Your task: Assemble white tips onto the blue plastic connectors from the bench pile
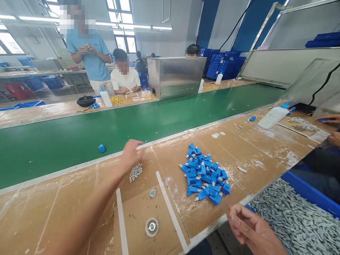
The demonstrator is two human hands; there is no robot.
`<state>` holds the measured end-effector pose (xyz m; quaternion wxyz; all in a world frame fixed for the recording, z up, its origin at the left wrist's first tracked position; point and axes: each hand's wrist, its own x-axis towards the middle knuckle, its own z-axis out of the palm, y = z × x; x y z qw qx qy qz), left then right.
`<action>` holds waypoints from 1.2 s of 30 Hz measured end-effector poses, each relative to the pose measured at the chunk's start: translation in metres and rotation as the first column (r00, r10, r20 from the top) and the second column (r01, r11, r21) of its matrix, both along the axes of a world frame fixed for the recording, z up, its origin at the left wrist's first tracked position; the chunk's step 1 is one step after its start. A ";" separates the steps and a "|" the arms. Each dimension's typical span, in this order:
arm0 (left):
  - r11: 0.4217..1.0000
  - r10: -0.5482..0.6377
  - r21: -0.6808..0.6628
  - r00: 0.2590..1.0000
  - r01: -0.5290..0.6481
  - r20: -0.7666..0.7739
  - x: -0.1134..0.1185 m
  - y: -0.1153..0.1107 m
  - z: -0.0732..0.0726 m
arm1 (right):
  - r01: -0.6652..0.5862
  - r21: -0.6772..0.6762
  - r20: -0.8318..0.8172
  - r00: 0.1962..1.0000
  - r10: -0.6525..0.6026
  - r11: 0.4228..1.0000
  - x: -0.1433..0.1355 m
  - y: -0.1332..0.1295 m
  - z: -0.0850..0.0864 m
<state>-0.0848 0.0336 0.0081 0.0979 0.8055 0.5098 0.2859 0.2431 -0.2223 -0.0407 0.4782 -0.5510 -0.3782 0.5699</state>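
Note:
My left hand (131,154), slightly blurred, reaches to the belt's near edge, beside a small pile of grey parts (136,172). Its thumb and fingers look apart, with nothing visible between them. On the green belt (164,117) lies one blue piece (101,148), left of that hand. My right hand (245,226) is at the table's front edge with fingers curled together; whatever it may hold is hidden. A heap of blue pieces with pale tips (205,173) lies between the hands. Nearer me are a small round cup (152,227) and a small grey disc with a thin stick (152,193).
At lower right, a blue bin (313,193) holds many grey parts. A white bottle (272,117) lies tilted at the right, near another person's hands (330,118). Across the belt are a metal box (180,78), a white bottle (106,98) and several people.

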 end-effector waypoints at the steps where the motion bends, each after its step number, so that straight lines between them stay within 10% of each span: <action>1: 0.990 -0.129 -0.053 0.991 0.128 -0.022 0.016 -0.003 -0.008 | -0.011 0.014 0.014 1.000 0.011 1.000 -0.002 0.005 0.002; 5: 0.832 -0.522 -0.234 0.852 0.502 -0.029 0.083 -0.015 -0.035 | -0.035 0.078 0.063 0.998 0.030 0.996 -0.006 0.016 0.006; 12: 0.761 -0.590 -0.305 0.806 0.572 0.038 0.107 -0.017 -0.048 | 0.041 0.056 0.082 0.996 -0.046 0.998 0.005 0.007 -0.007; 22: 0.835 -0.307 -0.331 0.871 0.440 0.383 0.058 -0.077 0.001 | -0.083 0.141 0.112 0.991 0.068 0.987 -0.033 0.029 0.014; 29: 0.793 -0.020 -0.348 0.593 0.500 0.805 0.043 -0.158 0.026 | -0.105 0.257 -0.136 0.980 0.143 0.961 -0.106 0.042 0.042; 36: 0.722 0.354 -0.449 0.275 0.526 0.894 0.015 -0.204 0.005 | -0.297 0.272 -0.148 0.927 0.345 0.915 -0.139 0.023 0.046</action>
